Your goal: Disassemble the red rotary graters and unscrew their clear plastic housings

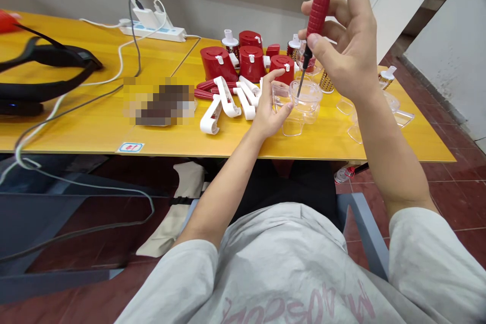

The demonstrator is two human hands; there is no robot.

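Note:
My right hand is closed around a red-handled screwdriver, held upright with its tip down inside a clear plastic housing. My left hand grips the left side of that clear housing, thumb and fingers wrapped round it, steadying it on the yellow table. Just left of the hand lie several white plastic handles. Behind them stand several red plastic housings.
More clear plastic parts lie at the right end of the table. A white power strip with cables sits at the back. A black headset rests at the far left. A grey chair frame is below.

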